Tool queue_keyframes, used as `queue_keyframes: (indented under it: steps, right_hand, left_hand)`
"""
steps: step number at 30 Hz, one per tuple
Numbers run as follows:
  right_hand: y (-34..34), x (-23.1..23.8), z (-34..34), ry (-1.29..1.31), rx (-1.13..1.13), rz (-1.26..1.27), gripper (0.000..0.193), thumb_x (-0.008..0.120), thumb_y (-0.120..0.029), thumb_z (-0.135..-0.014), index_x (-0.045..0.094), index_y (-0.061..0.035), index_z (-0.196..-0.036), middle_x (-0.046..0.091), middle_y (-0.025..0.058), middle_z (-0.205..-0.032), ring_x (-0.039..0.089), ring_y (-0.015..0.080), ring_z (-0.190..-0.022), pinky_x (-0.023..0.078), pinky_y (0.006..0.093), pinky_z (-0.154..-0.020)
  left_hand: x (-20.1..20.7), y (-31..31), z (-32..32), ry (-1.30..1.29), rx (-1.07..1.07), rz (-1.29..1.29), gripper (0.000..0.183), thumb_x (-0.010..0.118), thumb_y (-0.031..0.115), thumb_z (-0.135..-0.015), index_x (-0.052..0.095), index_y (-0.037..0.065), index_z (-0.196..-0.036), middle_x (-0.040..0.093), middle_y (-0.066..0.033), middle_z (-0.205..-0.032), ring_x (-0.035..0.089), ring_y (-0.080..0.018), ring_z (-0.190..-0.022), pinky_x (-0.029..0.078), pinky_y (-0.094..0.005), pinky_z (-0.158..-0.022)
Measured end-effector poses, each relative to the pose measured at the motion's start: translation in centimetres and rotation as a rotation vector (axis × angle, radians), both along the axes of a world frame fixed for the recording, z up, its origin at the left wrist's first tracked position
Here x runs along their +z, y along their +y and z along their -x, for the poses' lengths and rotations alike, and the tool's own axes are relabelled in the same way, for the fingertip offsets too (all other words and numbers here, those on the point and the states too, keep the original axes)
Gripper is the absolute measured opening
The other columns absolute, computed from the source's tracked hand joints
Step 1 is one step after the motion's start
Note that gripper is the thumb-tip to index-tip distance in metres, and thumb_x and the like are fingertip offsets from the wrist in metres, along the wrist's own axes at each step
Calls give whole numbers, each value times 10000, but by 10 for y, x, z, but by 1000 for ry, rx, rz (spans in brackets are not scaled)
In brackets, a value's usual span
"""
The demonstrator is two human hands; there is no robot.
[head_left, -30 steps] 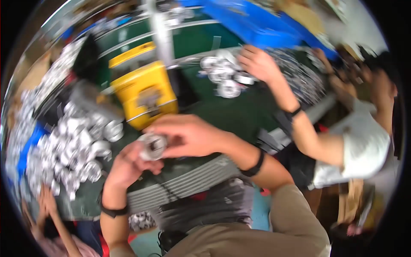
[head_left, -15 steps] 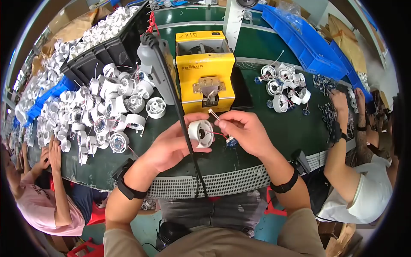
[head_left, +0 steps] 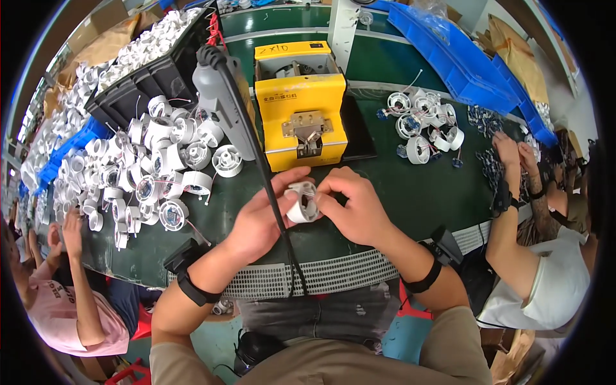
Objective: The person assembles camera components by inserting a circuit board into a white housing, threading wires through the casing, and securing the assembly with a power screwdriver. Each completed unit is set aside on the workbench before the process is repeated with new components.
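Note:
In front of the yellow machine, my left hand (head_left: 256, 224) wraps round a short white plastic cylinder housing (head_left: 299, 215). The housing is tilted so that its hollow inside, with dark parts in it, faces up and to the right. At its right rim, the bent fingers and thumb of my right hand (head_left: 356, 208) are pinched together over the opening. Whatever lies between those fingertips is hidden. The red-and-white lead and the small blue circuit board cannot be made out now.
Behind my hands stands a yellow machine (head_left: 300, 128) with a metal fixture. A grey bottle-shaped tool (head_left: 221, 106) and its black cable (head_left: 273, 199) are close by my left hand. White housings (head_left: 154, 167) pile up at left, more (head_left: 418, 149) at right. Co-workers' hands work at both sides.
My right hand has moved left and down onto the housing, from holding a connector lead beside it. The dangling blue board has gone from sight. The housing has turned in my left hand.

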State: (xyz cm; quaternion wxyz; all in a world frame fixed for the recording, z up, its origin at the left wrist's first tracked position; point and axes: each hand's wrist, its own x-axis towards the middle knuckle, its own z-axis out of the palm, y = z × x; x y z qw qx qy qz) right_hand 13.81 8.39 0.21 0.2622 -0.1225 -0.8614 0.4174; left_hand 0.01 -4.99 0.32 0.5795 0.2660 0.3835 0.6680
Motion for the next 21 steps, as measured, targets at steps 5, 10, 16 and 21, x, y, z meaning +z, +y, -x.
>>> queue_keyframes:
  steps: [5,10,16,21]
  right_hand:
    - [-12,10,1,36,-24,73,109,682,-80,-778,632,-16,-850,564,78,-786,562,188,-742,445,298,-610]
    - [0,16,-4,159,-115,-212,202,714,-15,-743,658,-51,-934,583,78,-940,608,166,-756,503,276,-589]
    - [-4,22,-7,20,33,463,128,594,-47,-898,635,38,-986,664,98,-765,611,95,-539,512,219,-503]
    - [-11,12,2,168,147,563,122,592,-19,-891,631,36,-992,635,82,-820,632,109,-616,512,212,-515]
  left_hand:
    - [0,-1,0,-1,-40,24,401,421,141,-989,393,3,-1365,508,-127,-1281,525,-243,-1179,445,-403,-999]
    - [6,-3,4,-136,110,-82,368,424,149,-991,438,-11,-1322,568,-120,-1187,572,-219,-1100,471,-368,-960]
    - [4,-3,5,-138,179,-184,470,459,43,-931,343,29,-1386,422,-99,-1365,454,-213,-1230,400,-355,-1002]
    - [2,-4,2,-126,25,-246,506,457,79,-928,327,7,-1411,435,-91,-1340,465,-195,-1190,359,-339,-1005]
